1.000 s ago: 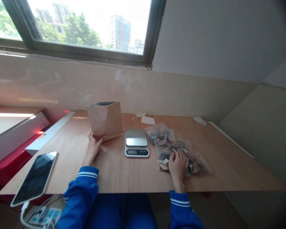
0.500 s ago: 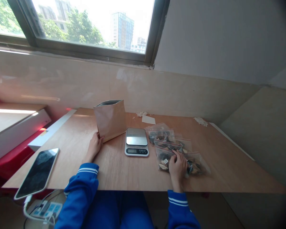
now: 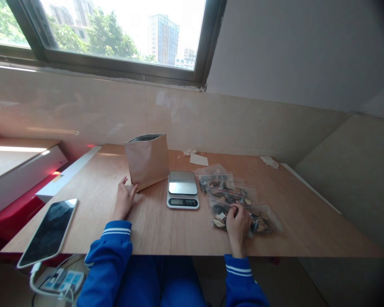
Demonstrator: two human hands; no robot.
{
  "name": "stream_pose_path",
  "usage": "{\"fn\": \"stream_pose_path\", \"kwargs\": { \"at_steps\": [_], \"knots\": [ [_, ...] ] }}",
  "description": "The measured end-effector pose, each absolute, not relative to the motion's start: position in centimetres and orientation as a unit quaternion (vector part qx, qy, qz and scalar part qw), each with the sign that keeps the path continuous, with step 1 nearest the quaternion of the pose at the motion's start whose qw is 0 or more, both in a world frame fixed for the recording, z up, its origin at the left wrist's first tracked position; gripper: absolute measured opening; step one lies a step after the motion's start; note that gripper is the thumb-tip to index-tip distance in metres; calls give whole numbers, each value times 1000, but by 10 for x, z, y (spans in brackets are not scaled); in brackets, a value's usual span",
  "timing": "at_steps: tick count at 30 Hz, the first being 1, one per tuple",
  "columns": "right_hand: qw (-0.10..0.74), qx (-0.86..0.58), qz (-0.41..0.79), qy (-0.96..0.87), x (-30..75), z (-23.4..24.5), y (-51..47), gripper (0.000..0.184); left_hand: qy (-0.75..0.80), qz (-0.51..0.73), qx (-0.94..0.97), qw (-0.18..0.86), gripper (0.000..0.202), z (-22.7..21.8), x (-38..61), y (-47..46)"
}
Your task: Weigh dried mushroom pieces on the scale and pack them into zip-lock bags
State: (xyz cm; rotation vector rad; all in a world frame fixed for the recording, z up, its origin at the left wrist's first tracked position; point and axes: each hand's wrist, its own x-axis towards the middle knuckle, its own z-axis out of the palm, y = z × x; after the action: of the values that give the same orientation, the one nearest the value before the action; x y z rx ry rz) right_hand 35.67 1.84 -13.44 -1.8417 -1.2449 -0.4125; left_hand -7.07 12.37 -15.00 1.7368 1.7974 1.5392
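Observation:
My left hand (image 3: 124, 199) rests on the table with its fingers apart, by the lower left corner of a brown kraft paper pouch (image 3: 147, 162). The pouch stands upright and its mouth gapes at the top. Beside it on the right lies a kitchen scale (image 3: 183, 189) with a bare metal plate; its display is too small to read. Over on the right, my right hand (image 3: 239, 220) has its fingers curled on the top edge of a clear zip-lock bag (image 3: 218, 216) of dark and pale dried pieces. Its fingertips are partly hidden. Several similar bags (image 3: 216, 182) overlap behind it.
A smartphone (image 3: 49, 232) with a white cable lies at the table's left front edge, above a power strip (image 3: 62, 279). A white card (image 3: 199, 159) and crumpled scraps (image 3: 190, 152) are at the back. A wall and window (image 3: 124, 34) stand behind the table.
My left hand has let go of the pouch's lower corner, and its fingers have spread. The pouch stays standing. My right hand remains at the zip-lock bag.

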Motion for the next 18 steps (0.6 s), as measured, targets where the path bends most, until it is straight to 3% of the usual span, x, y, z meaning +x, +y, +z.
{"fn": "stream_pose_path", "kwargs": {
  "at_steps": [10,18],
  "knots": [
    [398,-752,-146,-504,354,-130,16,32,654,496,561,106,52,-153,-64,91],
    [415,-740,-139,-510,358,-134,14,26,654,563,460,209,33,-137,-65,76]
  ]
}}
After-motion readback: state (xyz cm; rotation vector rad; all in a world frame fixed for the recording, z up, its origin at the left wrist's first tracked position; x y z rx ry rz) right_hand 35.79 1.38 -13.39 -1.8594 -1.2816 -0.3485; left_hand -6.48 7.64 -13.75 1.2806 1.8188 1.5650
